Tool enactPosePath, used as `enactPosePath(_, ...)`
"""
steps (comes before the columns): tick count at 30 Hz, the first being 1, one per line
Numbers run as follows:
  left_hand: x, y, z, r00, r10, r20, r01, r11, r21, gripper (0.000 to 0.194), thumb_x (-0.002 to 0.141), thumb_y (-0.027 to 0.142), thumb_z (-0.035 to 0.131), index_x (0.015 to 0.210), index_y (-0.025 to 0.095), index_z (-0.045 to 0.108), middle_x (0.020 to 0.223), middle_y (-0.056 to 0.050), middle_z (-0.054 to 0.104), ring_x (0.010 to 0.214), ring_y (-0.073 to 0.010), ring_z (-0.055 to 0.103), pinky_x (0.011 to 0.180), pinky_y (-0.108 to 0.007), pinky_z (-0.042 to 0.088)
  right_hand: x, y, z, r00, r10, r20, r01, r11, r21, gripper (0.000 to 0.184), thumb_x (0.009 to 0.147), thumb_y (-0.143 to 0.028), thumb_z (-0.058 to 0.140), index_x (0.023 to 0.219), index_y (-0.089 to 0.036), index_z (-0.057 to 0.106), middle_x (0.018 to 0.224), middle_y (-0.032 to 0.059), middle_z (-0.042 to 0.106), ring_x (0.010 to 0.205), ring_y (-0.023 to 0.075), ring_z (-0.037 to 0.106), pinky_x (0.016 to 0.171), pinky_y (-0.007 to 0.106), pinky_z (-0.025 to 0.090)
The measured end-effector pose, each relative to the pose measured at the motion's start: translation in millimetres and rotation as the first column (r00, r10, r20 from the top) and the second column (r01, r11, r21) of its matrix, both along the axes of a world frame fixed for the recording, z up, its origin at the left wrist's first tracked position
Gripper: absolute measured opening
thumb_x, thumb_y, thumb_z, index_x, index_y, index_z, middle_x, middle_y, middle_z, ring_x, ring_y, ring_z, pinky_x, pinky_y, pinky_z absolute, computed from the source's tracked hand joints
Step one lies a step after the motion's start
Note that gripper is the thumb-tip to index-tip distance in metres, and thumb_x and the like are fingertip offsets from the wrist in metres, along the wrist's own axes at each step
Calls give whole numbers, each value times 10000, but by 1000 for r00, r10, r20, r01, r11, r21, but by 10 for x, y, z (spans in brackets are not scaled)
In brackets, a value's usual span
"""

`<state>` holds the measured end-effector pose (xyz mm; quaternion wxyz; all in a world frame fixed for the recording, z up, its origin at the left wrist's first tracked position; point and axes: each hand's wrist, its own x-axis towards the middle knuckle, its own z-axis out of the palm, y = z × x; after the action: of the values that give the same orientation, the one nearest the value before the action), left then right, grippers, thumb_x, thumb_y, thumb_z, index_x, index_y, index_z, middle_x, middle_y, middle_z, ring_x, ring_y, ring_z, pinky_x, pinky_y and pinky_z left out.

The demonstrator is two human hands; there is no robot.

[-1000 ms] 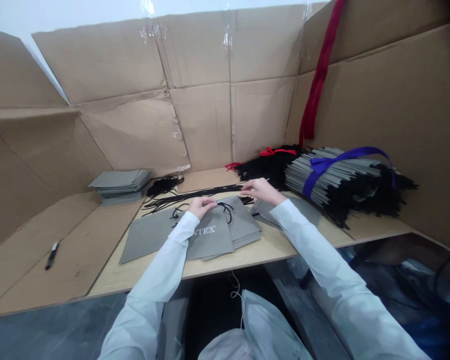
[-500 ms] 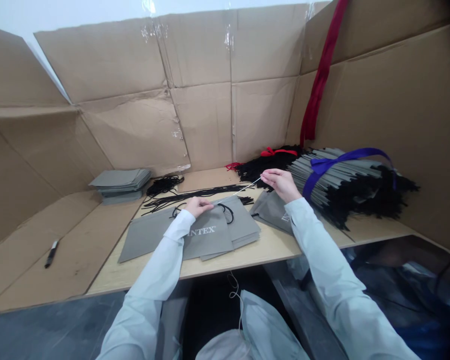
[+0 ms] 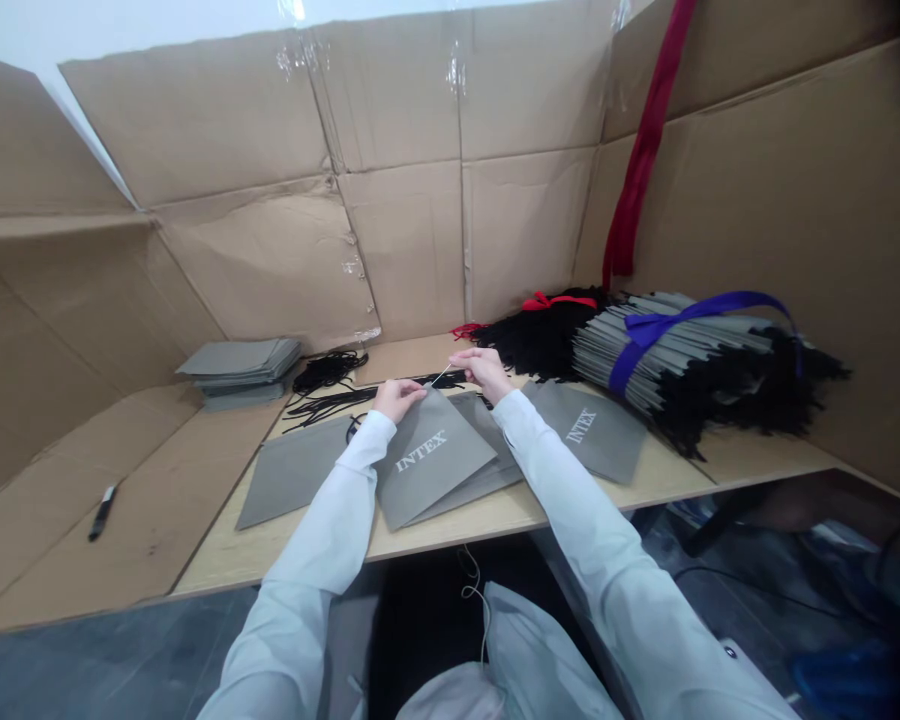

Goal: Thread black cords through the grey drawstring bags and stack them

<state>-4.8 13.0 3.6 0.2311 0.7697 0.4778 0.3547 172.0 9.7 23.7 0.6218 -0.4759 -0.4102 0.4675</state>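
I've got the left grip [image 3: 399,400] on the grey INTEX paper bag [image 3: 429,465], closure unclear; right grip [image 3: 482,370] pinches a white-tipped cord [image 3: 441,377], and slackening could drop it.

Cardboard sheets [image 3: 397,120] line a workbench, with a red strap [image 3: 643,150] hanging far right above a purple-tied bundle of grey bags [image 3: 667,350], while a small bag stack [image 3: 238,372] sits far left and a black marker [image 3: 103,513] lies near left.
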Motion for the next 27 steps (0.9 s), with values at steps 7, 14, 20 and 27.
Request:
enactPosePath(7,-34,-24,61,980,-49,191,75,989,-131,333,539,375,621,740,111,648,740,-67,651,707,-174,571,709,-278,409,85,1,29,996,76,-39,-73,995,66,151,496,-114,653,611,-111,556,584,21,596,339,-9,292,306,145,210)
enactPosePath(14,-62,11,89,961,-125,248,238,831,-503,450,456,310,694,868,142,631,735,-53,648,617,-140,573,577,-244,417,156,31,-14,998,47,-49,-43,996,79,121,532,-119,625,643,-107,579,646,52,629,335,-7,276,305,150,201)
enactPosePath(20,-58,86,263,960,-176,217,276,734,-621,420,428,241,715,831,153,638,778,-60,645,617,-119,569,548,-212,409,221,57,-10,992,127,8,-127,992,22,120,533,-88,633,639,-100,579,631,51,627,329,-12,318,305,134,237)
enactPosePath(27,-53,125,358,955,-187,228,294,657,-694,424,444,209,716,856,163,628,729,-50,644,530,-97,545,545,-232,413,275,-8,43,978,201,-57,-193,975,113,147,573,-92,625,707,-122,572,706,50,634,608,76,569,508,151,441)
